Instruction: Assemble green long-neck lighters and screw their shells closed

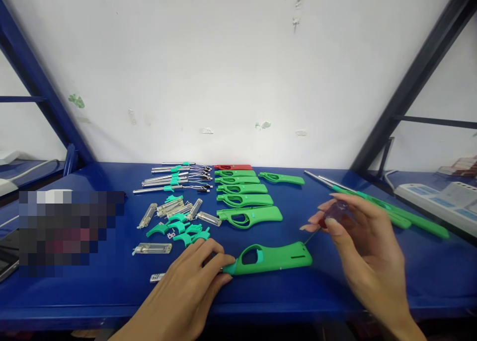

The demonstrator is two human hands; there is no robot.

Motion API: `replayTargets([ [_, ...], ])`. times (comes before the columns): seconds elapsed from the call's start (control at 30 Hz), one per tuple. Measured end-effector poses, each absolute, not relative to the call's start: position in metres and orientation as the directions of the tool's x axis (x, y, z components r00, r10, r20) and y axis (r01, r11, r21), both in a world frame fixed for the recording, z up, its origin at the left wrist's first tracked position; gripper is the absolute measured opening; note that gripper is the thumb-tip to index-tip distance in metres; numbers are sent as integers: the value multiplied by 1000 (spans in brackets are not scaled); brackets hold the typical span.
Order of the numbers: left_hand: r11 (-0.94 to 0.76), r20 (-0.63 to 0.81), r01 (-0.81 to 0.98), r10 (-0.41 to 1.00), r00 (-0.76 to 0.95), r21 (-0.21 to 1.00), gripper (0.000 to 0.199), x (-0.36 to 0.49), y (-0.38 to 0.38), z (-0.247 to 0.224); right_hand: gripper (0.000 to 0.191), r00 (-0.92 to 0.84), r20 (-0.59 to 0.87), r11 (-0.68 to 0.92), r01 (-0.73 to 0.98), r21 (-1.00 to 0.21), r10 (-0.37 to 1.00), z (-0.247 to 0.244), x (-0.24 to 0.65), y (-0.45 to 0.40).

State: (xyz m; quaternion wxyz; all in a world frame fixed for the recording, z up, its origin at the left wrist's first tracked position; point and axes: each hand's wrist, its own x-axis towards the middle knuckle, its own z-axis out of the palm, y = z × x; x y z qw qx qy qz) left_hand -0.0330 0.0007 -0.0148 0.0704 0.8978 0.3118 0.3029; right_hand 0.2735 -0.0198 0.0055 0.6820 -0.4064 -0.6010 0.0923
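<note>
A green lighter body [276, 259] with a teal trigger lies on the blue table near the front edge. My left hand [196, 279] is closed on its left, nozzle end, pressing it at the teal collar; a metal tip shows left of the hand. My right hand [363, 246] is closed around the purple handle of a small screwdriver [337, 210], whose thin shaft slants down to the body's right end. Whether its tip touches is unclear. Teal triggers [182, 228] and clear fuel tanks [152, 248] lie left of the lighter body.
Behind stand rows of green shells [248, 199], a red shell [234, 168] and metal rods with wires [160, 188]. Two long green lighters [413, 213] lie at the right, near a white power strip [439, 207]. A phone [9, 256] lies far left.
</note>
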Motion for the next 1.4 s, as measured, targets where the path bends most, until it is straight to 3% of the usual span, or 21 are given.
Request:
replayTargets([
  [0.2, -803, 502, 519, 590, 632, 292, 23, -33, -2, -12, 42, 314, 716, 625, 351, -697, 623, 6, 271, -23],
  [0.5, -813, 535, 526, 569, 624, 251, 27, -30, 0, -11, 36, 286, 763, 672, 363, -646, 580, 4, 269, -20],
  [0.67, -804, 516, 521, 587, 623, 286, 29, -32, 0, -10, 33, 289, 752, 625, 424, -655, 592, 3, 270, -20],
  [0.9, -810, 529, 517, 578, 621, 278, 27, -33, -1, -10, 38, 345, 746, 658, 353, -665, 569, 4, 268, -23],
  [1.4, -799, 502, 537, 594, 629, 272, 27, -33, -1, -9, 35, 371, 722, 602, 400, -691, 583, 4, 273, -19],
])
